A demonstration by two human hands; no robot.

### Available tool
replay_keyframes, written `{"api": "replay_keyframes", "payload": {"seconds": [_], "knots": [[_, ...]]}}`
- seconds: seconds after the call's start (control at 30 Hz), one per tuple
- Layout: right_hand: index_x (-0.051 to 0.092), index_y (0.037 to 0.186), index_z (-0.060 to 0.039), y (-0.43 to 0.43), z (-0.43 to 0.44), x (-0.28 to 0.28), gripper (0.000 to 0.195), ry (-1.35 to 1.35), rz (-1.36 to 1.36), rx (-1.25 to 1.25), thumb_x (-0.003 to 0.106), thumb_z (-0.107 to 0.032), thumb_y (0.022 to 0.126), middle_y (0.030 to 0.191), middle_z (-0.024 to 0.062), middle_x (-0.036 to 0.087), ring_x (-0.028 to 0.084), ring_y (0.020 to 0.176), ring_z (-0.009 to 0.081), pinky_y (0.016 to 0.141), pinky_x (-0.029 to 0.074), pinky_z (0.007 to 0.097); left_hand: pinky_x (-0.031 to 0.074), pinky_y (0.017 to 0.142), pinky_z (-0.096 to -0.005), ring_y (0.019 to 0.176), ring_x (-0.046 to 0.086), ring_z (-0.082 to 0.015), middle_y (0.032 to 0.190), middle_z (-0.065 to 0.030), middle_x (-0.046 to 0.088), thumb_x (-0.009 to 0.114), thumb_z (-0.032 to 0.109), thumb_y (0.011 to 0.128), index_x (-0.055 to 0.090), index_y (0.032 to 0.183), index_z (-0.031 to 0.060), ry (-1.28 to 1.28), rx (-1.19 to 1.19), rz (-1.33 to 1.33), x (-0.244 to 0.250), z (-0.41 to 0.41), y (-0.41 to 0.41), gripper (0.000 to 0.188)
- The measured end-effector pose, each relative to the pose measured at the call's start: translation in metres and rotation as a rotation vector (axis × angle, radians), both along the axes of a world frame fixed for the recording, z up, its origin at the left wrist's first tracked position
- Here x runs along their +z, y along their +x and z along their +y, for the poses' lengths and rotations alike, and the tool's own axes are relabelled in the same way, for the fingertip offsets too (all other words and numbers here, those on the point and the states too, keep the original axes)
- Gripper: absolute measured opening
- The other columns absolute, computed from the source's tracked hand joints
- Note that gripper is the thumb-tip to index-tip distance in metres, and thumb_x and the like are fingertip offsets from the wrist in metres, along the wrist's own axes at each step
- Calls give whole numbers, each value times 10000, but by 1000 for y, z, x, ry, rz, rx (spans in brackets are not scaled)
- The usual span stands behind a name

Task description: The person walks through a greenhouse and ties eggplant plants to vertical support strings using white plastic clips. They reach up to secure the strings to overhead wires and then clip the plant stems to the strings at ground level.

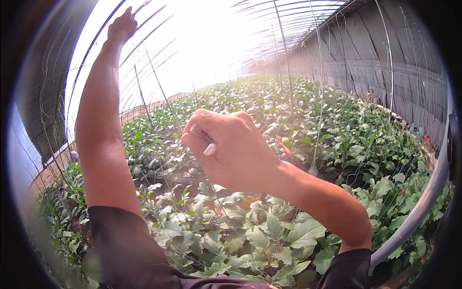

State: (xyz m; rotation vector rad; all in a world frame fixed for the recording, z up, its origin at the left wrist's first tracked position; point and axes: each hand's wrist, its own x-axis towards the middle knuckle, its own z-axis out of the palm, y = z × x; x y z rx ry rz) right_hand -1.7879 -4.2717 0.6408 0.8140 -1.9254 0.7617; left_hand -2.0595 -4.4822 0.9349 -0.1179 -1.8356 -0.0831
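Observation:
My left hand (123, 24) is raised high at the upper left, by a thin dark line under the greenhouse roof; what its fingers hold cannot be made out. My right hand (234, 151) is in front of me at the middle of the view, its fingers curled and closed on a thin string (158, 85). That string slants up from the right fingertips towards the left hand. Below both arms spread leafy green plants (234, 234), with thin strings running down among them.
A thick pole (415, 227) curves along the right edge. Upright poles and hanging strings (319, 83) rise from the rows. Another person's arm (284, 147) shows among the plants beyond my right wrist. A yellow basket (251, 197) sits low between leaves. A dark sheet wall (364, 54) lines the right side.

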Motion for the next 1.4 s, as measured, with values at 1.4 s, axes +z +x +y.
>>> {"api": "replay_keyframes", "payload": {"seconds": [1.4], "knots": [[605, 875, -56, 103, 108, -86, 43, -348, 22, -212, 641, -50, 853, 633, 116, 611, 628, 558, 255, 538, 469, 341, 571, 727, -323, 769, 668, -195, 989, -84, 676, 483, 159, 998, 539, 1290, 116, -368, -320, 634, 108, 240, 22, 300]]}}
